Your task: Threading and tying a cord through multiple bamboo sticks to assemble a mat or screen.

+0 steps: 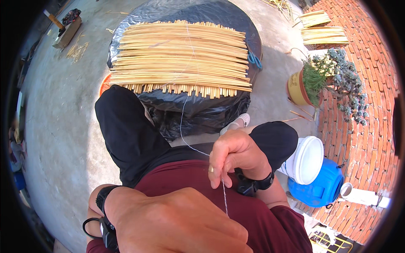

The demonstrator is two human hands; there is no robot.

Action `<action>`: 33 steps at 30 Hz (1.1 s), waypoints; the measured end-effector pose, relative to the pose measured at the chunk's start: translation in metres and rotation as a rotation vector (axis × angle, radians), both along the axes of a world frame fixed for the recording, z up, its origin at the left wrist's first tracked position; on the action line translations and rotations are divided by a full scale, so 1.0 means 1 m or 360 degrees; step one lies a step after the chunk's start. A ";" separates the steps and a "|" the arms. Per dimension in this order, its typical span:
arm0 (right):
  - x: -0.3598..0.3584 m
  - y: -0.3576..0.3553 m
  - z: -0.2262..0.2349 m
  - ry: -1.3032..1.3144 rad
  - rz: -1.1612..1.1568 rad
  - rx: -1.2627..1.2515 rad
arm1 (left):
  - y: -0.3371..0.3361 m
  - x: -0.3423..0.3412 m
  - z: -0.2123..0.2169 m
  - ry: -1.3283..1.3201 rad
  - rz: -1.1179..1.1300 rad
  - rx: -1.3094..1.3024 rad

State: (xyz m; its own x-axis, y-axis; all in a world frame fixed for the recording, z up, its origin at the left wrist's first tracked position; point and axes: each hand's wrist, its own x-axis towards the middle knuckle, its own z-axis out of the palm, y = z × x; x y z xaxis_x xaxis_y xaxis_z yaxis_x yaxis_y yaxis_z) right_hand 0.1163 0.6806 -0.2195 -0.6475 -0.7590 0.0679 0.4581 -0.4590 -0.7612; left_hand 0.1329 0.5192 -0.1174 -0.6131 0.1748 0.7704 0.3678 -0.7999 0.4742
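My right hand [238, 154], with a gold ring on one finger, pinches a thin white thread [182, 122] in front of my maroon shirt. From there the thread runs up to a flat layer of pale straw-coloured stalks [181, 52] and crosses it. Its other end drops to my left hand [177, 221], which is large and close at the bottom, its back facing up and its fingers curled where the thread meets them. Those fingertips are hidden. The stalks lie side by side on a round table covered in black plastic [232, 17].
A blue looped handle [255, 60] lies at the table's right. Beyond stand a potted plant [297, 87], a white bucket [310, 160] and a blue barrel [316, 185] by a brick wall [363, 147]. More stalks [325, 35] lie at the far right. A block [67, 33] sits far left.
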 end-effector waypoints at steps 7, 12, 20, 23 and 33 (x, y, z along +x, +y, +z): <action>0.004 0.001 0.002 -0.0058 -0.0061 -0.0021 | 0.002 0.003 0.009 -0.0173 -0.0024 -0.0024; -0.002 0.003 -0.002 0.0025 -0.0008 0.0037 | -0.027 0.009 -0.022 -0.0233 -0.0757 -0.0471; -0.010 0.010 -0.009 0.0459 0.0495 -0.0183 | -0.024 0.003 -0.013 0.0008 -0.0839 -0.0480; -0.010 0.009 -0.008 0.0669 0.0408 -0.0045 | -0.010 0.007 0.012 0.0096 -0.0128 -0.0230; -0.002 0.017 -0.029 -0.0001 -0.0109 -0.0081 | -0.009 -0.004 -0.016 0.0083 -0.0052 -0.0381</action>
